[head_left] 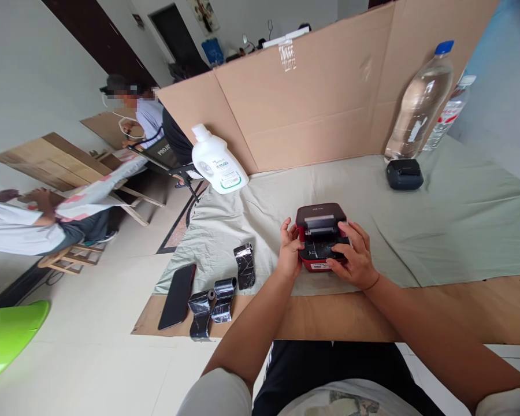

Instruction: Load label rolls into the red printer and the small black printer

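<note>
We had left hand (289, 249) pressed flat against the red printer (319, 231) side, right hand (356, 258) fingers spread over its open black bay, nothing pinched.

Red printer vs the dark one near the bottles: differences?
The red printer has its lid open and sits near the table's front edge, left hand and right hand on it. The dark printer is closed, untouched, further back beside the clear bottle. Both are small and boxy, on the green cloth.
</note>
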`<state>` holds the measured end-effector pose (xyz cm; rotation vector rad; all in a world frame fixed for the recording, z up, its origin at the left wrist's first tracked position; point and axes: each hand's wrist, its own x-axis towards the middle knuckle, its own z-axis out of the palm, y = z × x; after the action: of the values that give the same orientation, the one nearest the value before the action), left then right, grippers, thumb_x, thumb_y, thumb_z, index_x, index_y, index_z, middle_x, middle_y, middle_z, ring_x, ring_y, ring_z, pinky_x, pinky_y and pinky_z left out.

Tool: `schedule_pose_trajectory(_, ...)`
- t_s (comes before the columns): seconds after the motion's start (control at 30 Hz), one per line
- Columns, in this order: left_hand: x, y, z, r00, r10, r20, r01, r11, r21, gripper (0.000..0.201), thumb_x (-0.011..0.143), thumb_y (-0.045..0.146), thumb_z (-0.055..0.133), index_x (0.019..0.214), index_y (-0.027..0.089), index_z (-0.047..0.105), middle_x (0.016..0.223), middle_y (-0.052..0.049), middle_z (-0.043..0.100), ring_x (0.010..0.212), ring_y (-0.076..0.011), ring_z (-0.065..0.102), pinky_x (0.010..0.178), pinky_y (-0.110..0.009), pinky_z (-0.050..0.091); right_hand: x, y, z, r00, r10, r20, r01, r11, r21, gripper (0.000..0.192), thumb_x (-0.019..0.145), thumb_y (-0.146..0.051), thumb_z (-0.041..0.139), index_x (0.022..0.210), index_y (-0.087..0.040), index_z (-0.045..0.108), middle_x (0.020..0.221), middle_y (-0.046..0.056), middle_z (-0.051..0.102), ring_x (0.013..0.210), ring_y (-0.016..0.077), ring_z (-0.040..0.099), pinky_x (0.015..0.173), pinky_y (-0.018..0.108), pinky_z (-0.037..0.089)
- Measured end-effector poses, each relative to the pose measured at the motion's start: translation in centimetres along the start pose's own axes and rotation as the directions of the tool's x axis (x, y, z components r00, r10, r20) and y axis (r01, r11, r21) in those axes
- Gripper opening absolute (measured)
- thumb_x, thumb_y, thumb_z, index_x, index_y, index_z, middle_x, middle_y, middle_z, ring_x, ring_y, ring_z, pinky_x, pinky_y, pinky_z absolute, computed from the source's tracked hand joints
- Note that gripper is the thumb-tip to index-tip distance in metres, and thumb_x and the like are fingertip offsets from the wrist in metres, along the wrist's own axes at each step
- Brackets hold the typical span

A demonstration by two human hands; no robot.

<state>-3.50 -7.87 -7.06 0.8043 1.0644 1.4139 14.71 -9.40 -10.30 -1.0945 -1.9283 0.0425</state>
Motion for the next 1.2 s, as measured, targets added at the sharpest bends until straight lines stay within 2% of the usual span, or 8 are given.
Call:
schedule_pose_trajectory(0.33,0.2,0.8,-0.9,0.979,0.193,0.061,-0.202,0.929,0.310,0.049,0.067,0.019,0.054,0.116,0.022,0.057,0.128,-0.007,0.062,0.127,-0.0244,0.053,0.107,-0.041,0.042,0.0,1.1,0.8,0.992,-0.082,-0.096,0.102,0.969,0.226,0.056,0.093,-0.056,0.039,0.137,-0.021,0.042,0.138,0.017,0.054,0.132,0.0359,0.047,0.109,0.060,0.038)
schedule_pose_trajectory(0.47,1.3,4.0,0.5,0.889,0.331,0.317,-0.455,0.553,0.698,0.025,0.087,0.020,0.048,0.105,0.021,0.067,0.115,-0.007,0.069,0.115,-0.0208,0.061,0.106,-0.037,0.043,0.1,1.9,1.4,0.977,-0.047,-0.206,0.095,0.969,0.228,0.062,0.095,-0.059,0.036,0.143,-0.019,0.039,0.130,0.017,0.055,0.121,0.0347,0.052,0.103,0.058,0.043)
schedule_pose_trajectory(0.57,2.9,5.5,3.4,0.862,0.010,0.508,-0.500,0.190,0.845,0.034,0.090,0.013,0.043,0.110,0.020,0.070,0.118,-0.006,0.072,0.112,-0.0204,0.065,0.103,-0.035,0.046,0.1,2.3,1.7,0.962,-0.083,-0.260,0.146,0.962,0.231,0.063,0.095,-0.061,0.038,0.141,-0.019,0.042,0.126,0.016,0.056,0.117,0.0337,0.053,0.099,0.057,0.045)
schedule_pose_trajectory(0.67,4.4,5.7,6.3,0.832,-0.335,0.442,-0.523,-0.208,0.826,0.034,0.087,0.015,0.053,0.116,0.019,0.069,0.121,-0.010,0.072,0.118,-0.0274,0.063,0.107,-0.043,0.041,0.1,2.4,1.7,0.964,-0.096,-0.248,0.155,0.960,0.233,0.063,0.095,-0.062,0.039,0.141,-0.019,0.043,0.125,0.016,0.056,0.115,0.0337,0.053,0.097,0.057,0.046)
schedule_pose_trajectory(0.77,5.2,5.2,7.7,0.827,-0.446,0.342,-0.508,-0.333,0.794,0.027,0.084,0.018,0.058,0.107,0.015,0.072,0.115,-0.015,0.073,0.116,-0.0313,0.064,0.107,-0.047,0.040,0.1,2.6,1.6,0.965,-0.100,-0.244,0.160,0.958,0.239,0.064,0.094,-0.062,0.040,0.140,-0.018,0.045,0.125,0.016,0.056,0.114,0.0339,0.053,0.096,0.057,0.046)
schedule_pose_trajectory(0.9,4.9,4.9,6.6,0.856,-0.297,0.423,-0.488,-0.196,0.850,0.035,0.076,0.018,0.066,0.110,0.017,0.070,0.119,-0.011,0.071,0.115,-0.0279,0.063,0.103,-0.040,0.045,0.0,2.9,1.7,0.965,-0.108,-0.239,0.168,0.954,0.249,0.066,0.093,-0.063,0.041,0.140,-0.017,0.046,0.125,0.017,0.056,0.115,0.0351,0.053,0.097,0.058,0.045)
schedule_pose_trajectory(1.03,3.8,5.9,3.8,0.832,-0.029,0.554,-0.528,0.264,0.807,0.039,0.069,0.014,0.067,0.107,0.013,0.068,0.113,-0.011,0.069,0.105,-0.0232,0.065,0.094,-0.033,0.051,0.0,2.9,1.8,0.968,-0.105,-0.229,0.164,0.952,0.260,0.068,0.093,-0.065,0.040,0.141,-0.017,0.045,0.126,0.017,0.055,0.116,0.0356,0.053,0.096,0.058,0.046)
schedule_pose_trajectory(1.2,3.6,11.8,-3.1,0.737,-0.192,0.648,-0.326,0.739,0.590,0.039,0.070,0.022,0.069,0.108,0.014,0.069,0.108,-0.008,0.072,0.097,-0.0203,0.066,0.091,-0.035,0.051,0.1,2.5,1.5,0.971,-0.094,-0.220,0.153,0.951,0.269,0.066,0.094,-0.064,0.040,0.140,-0.018,0.046,0.126,0.017,0.055,0.116,0.0348,0.053,0.097,0.057,0.047)
